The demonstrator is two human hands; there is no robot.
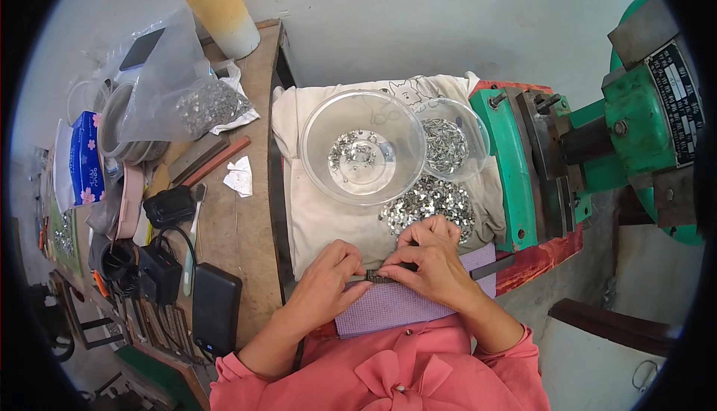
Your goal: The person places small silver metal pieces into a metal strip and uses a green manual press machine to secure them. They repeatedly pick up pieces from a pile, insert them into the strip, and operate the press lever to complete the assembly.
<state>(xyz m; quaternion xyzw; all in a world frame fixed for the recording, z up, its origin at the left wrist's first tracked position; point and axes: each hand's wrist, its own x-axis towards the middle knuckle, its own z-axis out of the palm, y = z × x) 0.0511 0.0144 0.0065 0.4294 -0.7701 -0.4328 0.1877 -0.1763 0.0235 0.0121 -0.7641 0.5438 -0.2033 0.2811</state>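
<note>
Close in front of me, a dark ridged metal strip [379, 276] lies between both hands, low over a purple textured mat [396, 309]. My left hand [328, 280] pinches its left end between thumb and fingers. The right end is pinched by my right hand [433, 263], with the fingers curled and partly hiding it. Just beyond my right hand is a pile of small shiny metal pieces [437, 205] on a pale cloth [314, 220]. Behind the pile stand a large clear tub [308, 146] with some pieces at its bottom and a smaller clear container [482, 138] holding many more.
A green machine [635, 123] with a metal clamp block stands at the right. On the wooden table [250, 254] at the left are a black power bank [216, 308], cables, a plastic bag of metal pieces [205, 108], a blue tissue pack [87, 158] and a yellow bottle [220, 11].
</note>
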